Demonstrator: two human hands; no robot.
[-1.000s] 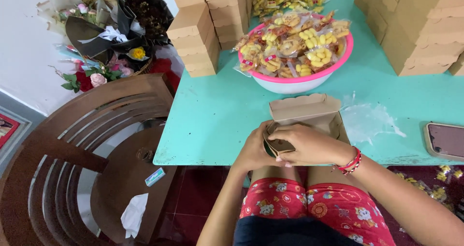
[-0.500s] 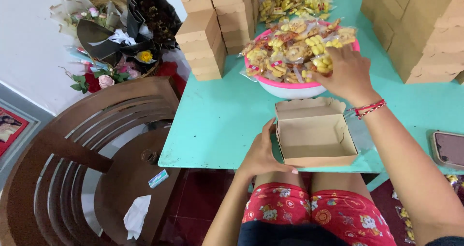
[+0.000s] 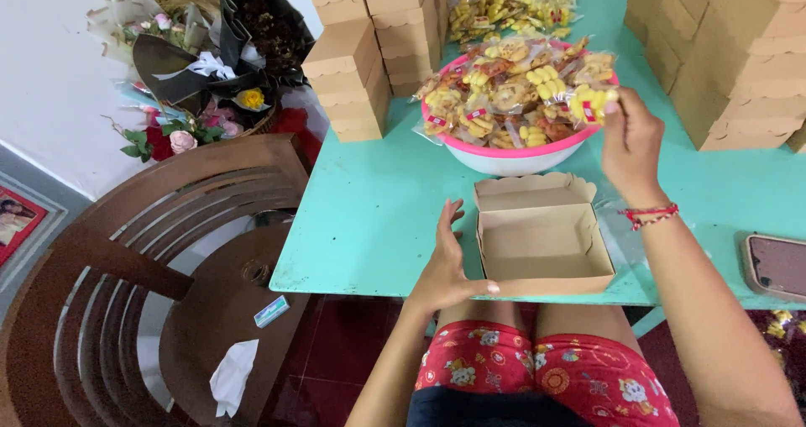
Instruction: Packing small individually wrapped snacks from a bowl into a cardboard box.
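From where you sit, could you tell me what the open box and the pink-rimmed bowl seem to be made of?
The open box looks like matte brown cardboard, with folded flaps and a scalloped lid edge. The bowl appears to be smooth, slightly glossy plastic, pink at the rim and white below, though enamel cannot be excluded.

White wall (image 3: 50, 74), turquoise table (image 3: 369, 200), wooden chair (image 3: 151, 251), seemingly red floor (image 3: 336, 343).

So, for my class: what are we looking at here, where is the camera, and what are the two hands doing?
The camera sits on a person's head and looks down at their own bare hands. There is no machine. The left hand rests against the side of an open brown cardboard box at the edge of a turquoise table. The right hand pinches a small clear packet of yellow snacks above a pink-rimmed bowl heaped with such packets. Stacks of closed boxes stand behind.
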